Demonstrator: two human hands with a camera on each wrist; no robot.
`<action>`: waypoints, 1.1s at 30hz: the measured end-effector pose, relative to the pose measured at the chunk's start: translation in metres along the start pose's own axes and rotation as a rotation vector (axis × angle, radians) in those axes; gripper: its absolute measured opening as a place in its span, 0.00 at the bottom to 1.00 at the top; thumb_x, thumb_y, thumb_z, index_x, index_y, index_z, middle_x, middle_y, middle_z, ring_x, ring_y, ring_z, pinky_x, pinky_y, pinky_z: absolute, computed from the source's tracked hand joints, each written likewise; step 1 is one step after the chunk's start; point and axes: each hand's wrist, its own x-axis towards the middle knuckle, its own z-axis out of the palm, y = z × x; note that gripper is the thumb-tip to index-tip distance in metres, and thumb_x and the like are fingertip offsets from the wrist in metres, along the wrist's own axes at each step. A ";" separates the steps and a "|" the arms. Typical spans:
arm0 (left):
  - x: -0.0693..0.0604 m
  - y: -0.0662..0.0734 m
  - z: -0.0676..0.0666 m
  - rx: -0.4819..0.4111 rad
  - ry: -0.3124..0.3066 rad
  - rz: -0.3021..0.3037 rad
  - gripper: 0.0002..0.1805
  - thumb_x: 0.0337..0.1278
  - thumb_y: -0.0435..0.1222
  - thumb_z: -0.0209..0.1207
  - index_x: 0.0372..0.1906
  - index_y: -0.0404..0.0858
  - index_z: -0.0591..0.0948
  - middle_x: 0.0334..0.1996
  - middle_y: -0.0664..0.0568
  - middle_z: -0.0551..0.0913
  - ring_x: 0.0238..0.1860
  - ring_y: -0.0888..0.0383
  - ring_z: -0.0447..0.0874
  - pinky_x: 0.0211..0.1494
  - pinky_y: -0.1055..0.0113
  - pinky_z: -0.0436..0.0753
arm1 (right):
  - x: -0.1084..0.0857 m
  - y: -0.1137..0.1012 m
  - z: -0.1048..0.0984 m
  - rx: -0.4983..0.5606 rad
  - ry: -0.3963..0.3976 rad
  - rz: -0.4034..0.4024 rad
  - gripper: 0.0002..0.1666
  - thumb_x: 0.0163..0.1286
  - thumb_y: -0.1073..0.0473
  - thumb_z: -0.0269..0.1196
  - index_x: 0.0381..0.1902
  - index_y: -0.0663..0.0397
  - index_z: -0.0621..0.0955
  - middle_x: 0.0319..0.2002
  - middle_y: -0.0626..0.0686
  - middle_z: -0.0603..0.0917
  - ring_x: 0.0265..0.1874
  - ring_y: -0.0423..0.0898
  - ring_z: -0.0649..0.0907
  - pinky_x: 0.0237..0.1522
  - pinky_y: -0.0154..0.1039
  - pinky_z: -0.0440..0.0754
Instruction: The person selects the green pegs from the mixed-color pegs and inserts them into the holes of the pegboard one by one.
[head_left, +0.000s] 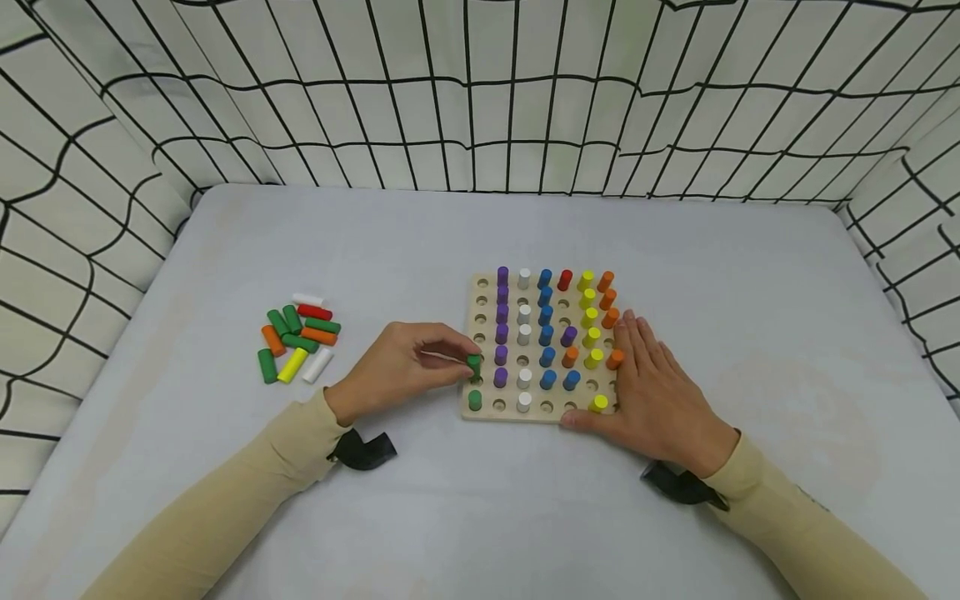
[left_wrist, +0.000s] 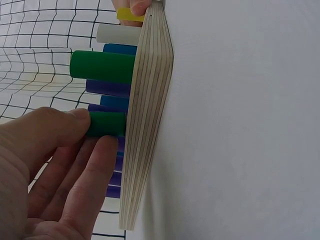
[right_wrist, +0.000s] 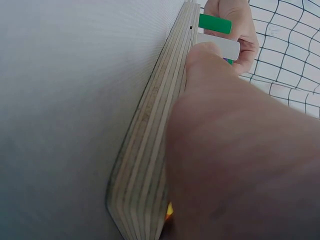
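Note:
A wooden pegboard holds upright pegs in columns of purple, white, blue, yellow and orange, with a few mixed ones. At its left edge my left hand pinches a green peg between thumb and fingers; the peg's lower end meets the board at the left column. Nearer me in that same column stands another green peg. My right hand lies with straight fingers along the board's right edge, its thumb on the near edge beside a yellow peg. That hand covers part of the right column.
Left of the board lies a loose pile of pegs: green, orange, red, yellow and white. The white table is bordered at the back and sides by a black wire grid.

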 end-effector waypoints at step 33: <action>0.000 -0.001 0.002 -0.024 -0.080 0.028 0.13 0.60 0.29 0.70 0.50 0.41 0.87 0.48 0.51 0.91 0.51 0.61 0.90 0.55 0.70 0.89 | -0.001 -0.002 -0.002 0.011 0.004 0.004 0.84 0.55 0.09 0.52 0.82 0.68 0.39 0.84 0.67 0.38 0.84 0.69 0.46 0.81 0.69 0.51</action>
